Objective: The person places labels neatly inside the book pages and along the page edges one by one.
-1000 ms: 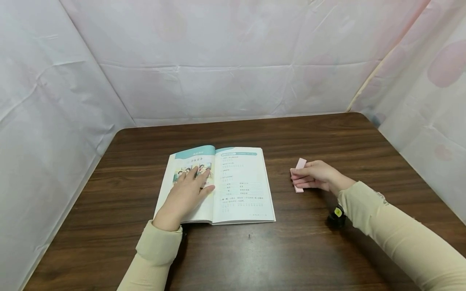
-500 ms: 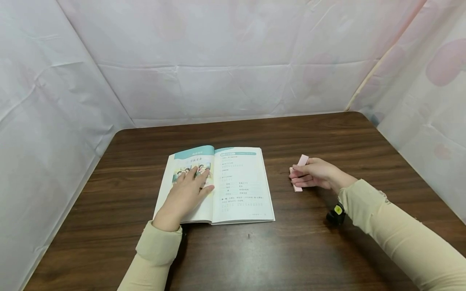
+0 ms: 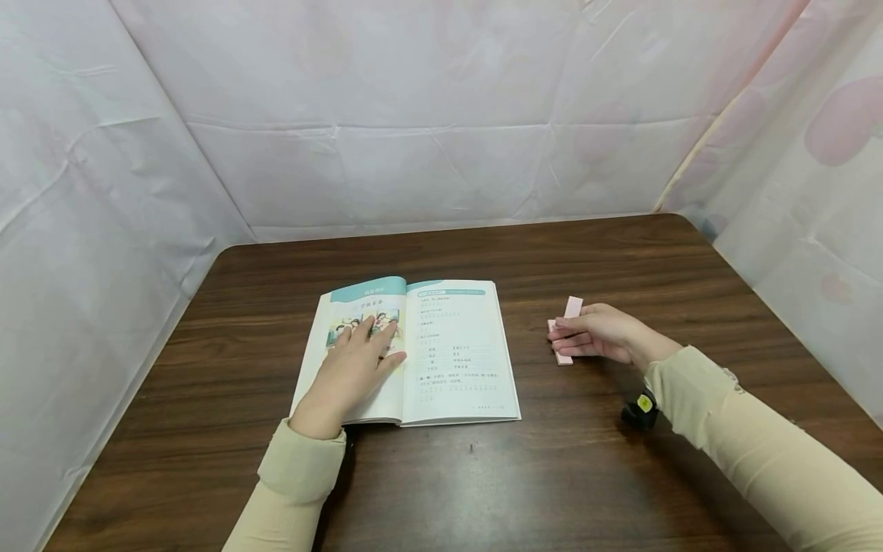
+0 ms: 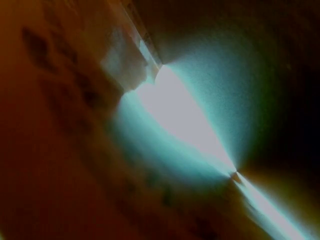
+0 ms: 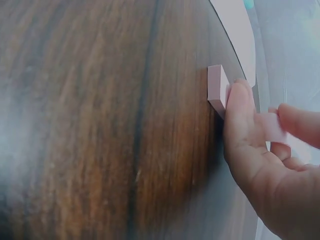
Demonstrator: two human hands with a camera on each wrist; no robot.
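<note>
My left hand (image 3: 352, 376) lies with spread fingers on the left page of an open book (image 3: 462, 383), over a coloured picture. To the right of the book, my right hand (image 3: 607, 333) pinches a narrow pink strip (image 3: 574, 307) that tilts up past the fingertips. A slim pink block (image 3: 565, 359) lies beneath those fingers, partly covered by them. In the right wrist view the strip (image 5: 271, 128) shows between thumb and fingers, while the block's end (image 5: 214, 82) sticks out near a fingertip. Glare and blur fill most of the left wrist view.
The dark wooden table (image 3: 441, 491) carries the book left of centre. A pale curtain (image 3: 441, 169) with pink spots hangs behind and at both sides. Under the right wrist sits a black wrist device (image 3: 640, 410) with a yellow mark.
In the right hand, the pink strip shifts slightly up and to the right, then settles back a little. The left hand and the book stay put.
</note>
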